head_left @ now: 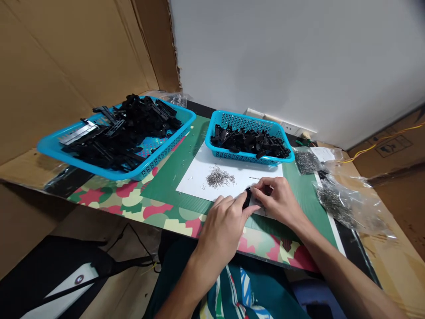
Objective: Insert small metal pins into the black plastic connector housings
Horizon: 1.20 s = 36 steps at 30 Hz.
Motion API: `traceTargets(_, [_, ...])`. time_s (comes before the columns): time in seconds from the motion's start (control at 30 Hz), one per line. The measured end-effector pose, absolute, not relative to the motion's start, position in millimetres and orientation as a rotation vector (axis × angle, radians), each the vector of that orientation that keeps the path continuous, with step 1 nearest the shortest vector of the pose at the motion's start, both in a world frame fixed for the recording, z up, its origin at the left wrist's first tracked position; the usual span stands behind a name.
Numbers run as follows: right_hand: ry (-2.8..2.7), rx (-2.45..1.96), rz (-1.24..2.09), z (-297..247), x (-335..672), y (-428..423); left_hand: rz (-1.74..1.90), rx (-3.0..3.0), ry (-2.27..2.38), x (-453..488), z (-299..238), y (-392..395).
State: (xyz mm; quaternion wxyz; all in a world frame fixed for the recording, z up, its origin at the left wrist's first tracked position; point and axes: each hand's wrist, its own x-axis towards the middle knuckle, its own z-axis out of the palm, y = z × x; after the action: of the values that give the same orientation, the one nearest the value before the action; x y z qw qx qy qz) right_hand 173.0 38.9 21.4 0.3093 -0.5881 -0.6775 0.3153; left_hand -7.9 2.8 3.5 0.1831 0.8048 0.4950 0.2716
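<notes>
My left hand (229, 217) is closed, with a small black plastic part (247, 198) gripped between thumb and forefinger above the white sheet. At the part's upper right side, my right hand (277, 199) has its thumb and forefinger pinched together. What those fingertips hold is too small and hidden to make out. To the left on the sheet lies a loose heap of tiny metal pieces (219, 177), perhaps pins or springs. Some more small metal bits show beneath my right hand. A thin dark rod (255, 178) lies just beyond its fingers.
Behind the white sheet (195, 177) stands a blue basket (249, 157) of black plastic parts. A larger blue basket (166, 150) at left holds longer black pieces. Clear bags (335, 201) of metal bits lie at right, near a power strip (290, 128). Cardboard flanks the table.
</notes>
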Motion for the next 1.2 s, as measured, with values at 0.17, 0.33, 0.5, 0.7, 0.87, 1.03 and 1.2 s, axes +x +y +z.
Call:
traceTargets(0.17, [-1.871,-1.538,0.762,25,174,38,0.822,2.309,1.376,-7,3,2])
traceTargets(0.33, [-1.876,-1.583,0.793,29,176,41,0.793,2.325,1.374,-7,4,2])
traceTargets(0.5, [-1.940,-1.597,0.813,36,181,48,0.820,2.326,1.351,-7,4,2])
traceTargets(0.7, [-2.035,-1.574,0.755,41,185,49,0.824,2.327,1.357,-7,1,2])
traceTargets(0.87, [-2.065,-1.583,0.737,43,186,47,0.813,2.340,1.355,-8,0,1])
traceTargets(1.03, [-2.051,-1.591,0.744,42,185,46,0.816,2.353,1.345,-8,0,2])
traceTargets(1.2, [-2.086,-1.563,0.749,39,187,45,0.826,2.351,1.335,-8,0,2])
